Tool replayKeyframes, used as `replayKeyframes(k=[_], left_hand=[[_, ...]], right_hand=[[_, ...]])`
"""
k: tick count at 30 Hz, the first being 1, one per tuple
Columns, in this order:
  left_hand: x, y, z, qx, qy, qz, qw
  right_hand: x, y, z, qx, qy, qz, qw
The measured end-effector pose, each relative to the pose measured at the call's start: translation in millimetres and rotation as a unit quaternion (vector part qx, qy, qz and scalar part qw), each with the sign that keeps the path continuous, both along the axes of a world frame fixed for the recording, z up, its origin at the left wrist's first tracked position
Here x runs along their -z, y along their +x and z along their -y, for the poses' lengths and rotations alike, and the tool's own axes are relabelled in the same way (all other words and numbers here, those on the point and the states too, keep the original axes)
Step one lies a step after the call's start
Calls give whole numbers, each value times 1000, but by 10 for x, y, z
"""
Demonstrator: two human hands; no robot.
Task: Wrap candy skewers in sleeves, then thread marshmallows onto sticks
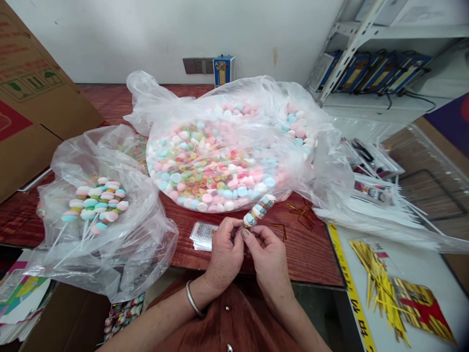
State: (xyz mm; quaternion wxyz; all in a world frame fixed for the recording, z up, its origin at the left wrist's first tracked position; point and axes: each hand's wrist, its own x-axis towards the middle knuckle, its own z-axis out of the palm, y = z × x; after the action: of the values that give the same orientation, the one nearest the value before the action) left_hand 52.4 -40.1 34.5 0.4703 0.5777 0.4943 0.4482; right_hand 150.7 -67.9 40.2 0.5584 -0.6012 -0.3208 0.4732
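A marshmallow skewer in a clear printed wrapper tilts up to the right between my hands. My left hand is closed, pinching the wrapper's gathered neck under the candy. From the other side my right hand pinches at the same neck, where a bit of gold twist tie shows; my fingers hide most of the tie and the stick. A stack of clear printed wrappers lies left of my hands. Loose gold twist ties are scattered to their right on the brown table.
Behind my hands lies a big clear bag of marshmallows and gummy rings. Unwrapped skewers rest on a plastic bag at left. On the right are white sticks and yellow-gold ties. Wrapped skewers fill a box below.
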Motion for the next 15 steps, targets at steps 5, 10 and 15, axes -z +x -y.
replayKeyframes(k=[5, 10, 15], left_hand=[[18, -2, 2, -4, 139, -77, 987], [7, -35, -4, 4, 121, -83, 989], [13, -23, -3, 17, 1, 23, 1000]], right_hand=[[52, -85, -17, 37, -13, -100, 994], [18, -80, -37, 25, -4, -121, 992], [46, 8, -22, 4, 20, -75, 997]])
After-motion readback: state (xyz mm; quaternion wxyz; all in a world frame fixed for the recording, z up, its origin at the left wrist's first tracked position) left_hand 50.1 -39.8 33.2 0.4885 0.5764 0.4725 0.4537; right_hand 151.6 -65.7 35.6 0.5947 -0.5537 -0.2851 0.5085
